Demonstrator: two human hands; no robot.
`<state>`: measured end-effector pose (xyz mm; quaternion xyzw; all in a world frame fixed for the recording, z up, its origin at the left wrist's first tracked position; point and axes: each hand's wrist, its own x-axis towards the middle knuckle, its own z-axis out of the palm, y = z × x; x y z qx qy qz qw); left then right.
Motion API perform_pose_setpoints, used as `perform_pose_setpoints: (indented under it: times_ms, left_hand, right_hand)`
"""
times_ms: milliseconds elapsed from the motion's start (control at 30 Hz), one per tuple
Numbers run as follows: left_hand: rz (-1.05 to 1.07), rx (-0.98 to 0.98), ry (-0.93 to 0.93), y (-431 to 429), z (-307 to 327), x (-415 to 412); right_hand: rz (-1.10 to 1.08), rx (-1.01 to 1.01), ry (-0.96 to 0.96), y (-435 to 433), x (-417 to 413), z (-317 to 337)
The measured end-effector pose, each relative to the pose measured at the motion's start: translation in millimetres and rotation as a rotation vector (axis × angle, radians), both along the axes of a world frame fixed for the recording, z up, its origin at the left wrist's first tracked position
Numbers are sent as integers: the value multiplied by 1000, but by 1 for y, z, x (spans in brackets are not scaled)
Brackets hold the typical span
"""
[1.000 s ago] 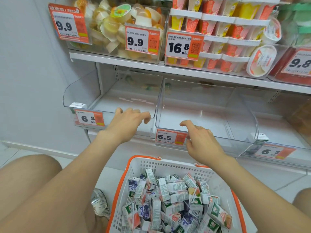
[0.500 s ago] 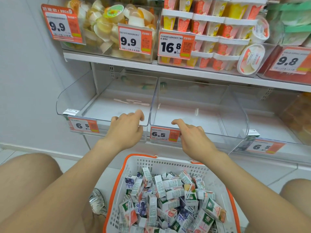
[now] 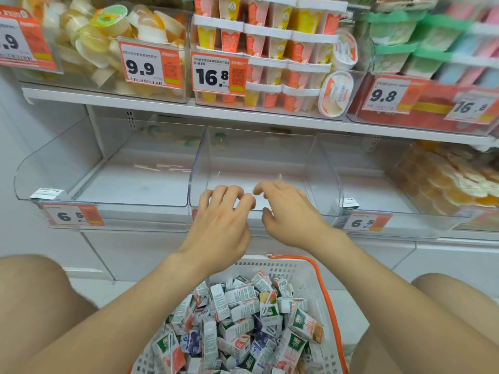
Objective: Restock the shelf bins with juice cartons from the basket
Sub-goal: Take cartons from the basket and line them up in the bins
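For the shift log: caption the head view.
Left hand and right hand, empty, at the middle bin above the basket of cartons.

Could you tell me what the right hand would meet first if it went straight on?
The right hand would probably meet the middle clear bin, its bare floor or back wall; depth is unclear.

The lower shelf (image 3: 140, 227) carried a row of clear bins side by side: a left bin (image 3: 129, 182), a middle bin (image 3: 256, 157), a right bin (image 3: 378, 184), and a far-right bin (image 3: 445, 179) holding orange and yellow packs. Orange price tags (image 3: 71, 215) sat along their near edges. The upper shelf (image 3: 270, 118) bore more clear containers set close together, with jelly cups (image 3: 121, 36) at the left, stacked cup packs (image 3: 270, 49) in the middle and green-lidded tubs (image 3: 399, 36) at the right. On the tiled floor (image 3: 89, 290), nearest of all, stood a white basket (image 3: 297, 271) with an orange rim.
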<state>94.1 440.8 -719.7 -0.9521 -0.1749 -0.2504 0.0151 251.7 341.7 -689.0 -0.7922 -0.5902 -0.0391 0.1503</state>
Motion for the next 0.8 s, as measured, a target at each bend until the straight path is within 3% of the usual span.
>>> perform_pose_setpoints:
  times_ms: [167, 267, 367, 433, 533, 800]
  left_hand:
    - [-121, -38, 39, -23, -2, 35]
    - [-200, -50, 75, -38, -6, 56]
    - [-248, -40, 137, -50, -13, 74]
    - [-253, -29, 178, -56, -19, 83]
    - [-244, -6, 202, -62, -29, 91]
    - [-204, 39, 192, -63, -38, 97]
  right_hand:
    - [-461, 203, 60, -67, 62, 37]
    - [-618, 66, 150, -113, 119, 35]
    - [-558, -234, 121, -137, 155, 12]
    - [-481, -306, 71, -141, 164, -7]
    - [-415, -329, 24, -139, 167, -20]
    - [-442, -317, 187, -143, 163, -5]
